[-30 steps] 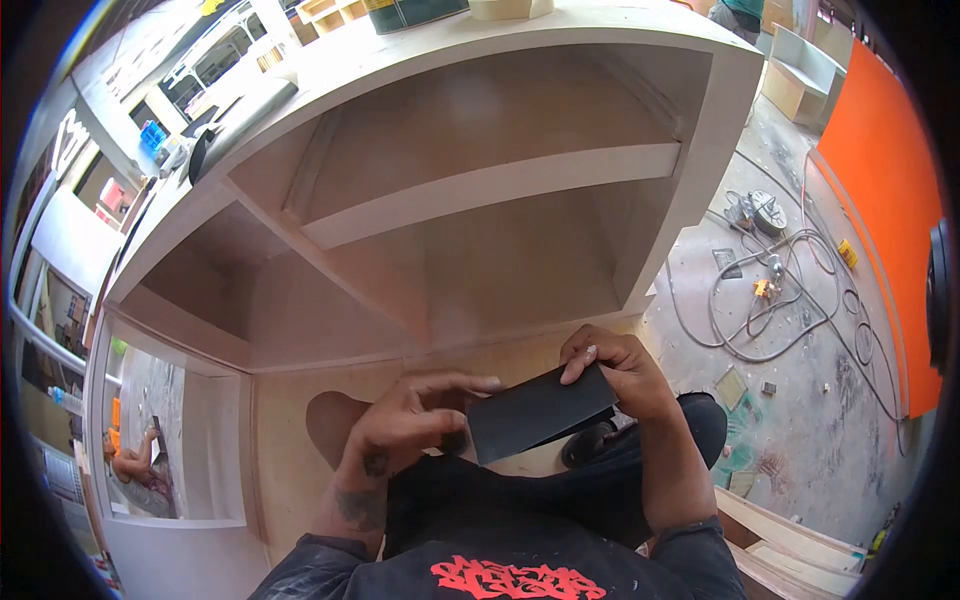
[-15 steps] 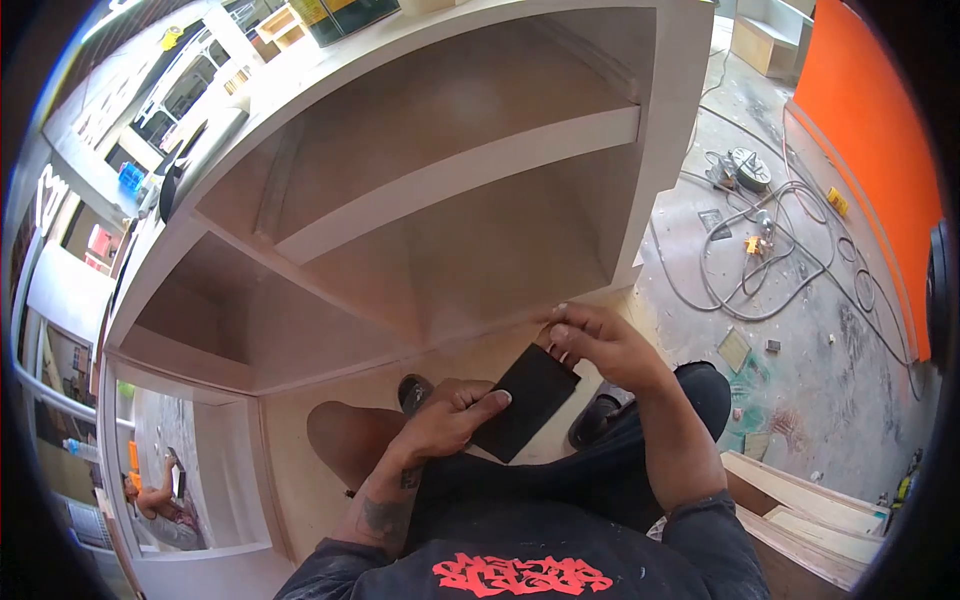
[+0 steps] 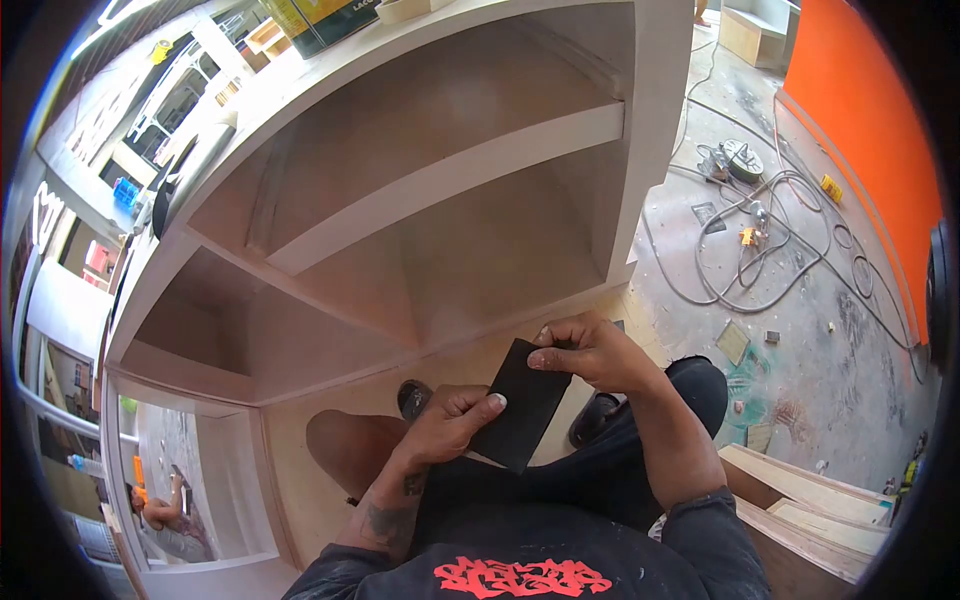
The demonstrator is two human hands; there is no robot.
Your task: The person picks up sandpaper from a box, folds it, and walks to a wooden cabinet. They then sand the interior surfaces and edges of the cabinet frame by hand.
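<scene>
A dark sheet of sandpaper (image 3: pixel 522 408), black and rectangular, is held at a tilt above my lap. Its near left edge is pinched by my left hand (image 3: pixel 450 422), thumb lying on top of the sheet. At the far right corner, the thumb and fingers of my right hand (image 3: pixel 590 350) are closed on it. The fingertips beneath the sheet are hidden. Just beyond my hands stands a pale cabinet (image 3: pixel 450 165) with open compartments.
Coiled cables and a cable reel (image 3: pixel 743 160) lie on the stained floor to the right, by an orange panel (image 3: pixel 860 130). Wooden boards (image 3: pixel 800 500) are at the lower right. A metal can (image 3: pixel 320 22) stands on the cabinet top. Another person (image 3: pixel 175 515) is at the lower left.
My right hand has shifted slightly left and down along the sandpaper's far edge, its thumb now flat on the corner. More of the sheet shows between my hands.
</scene>
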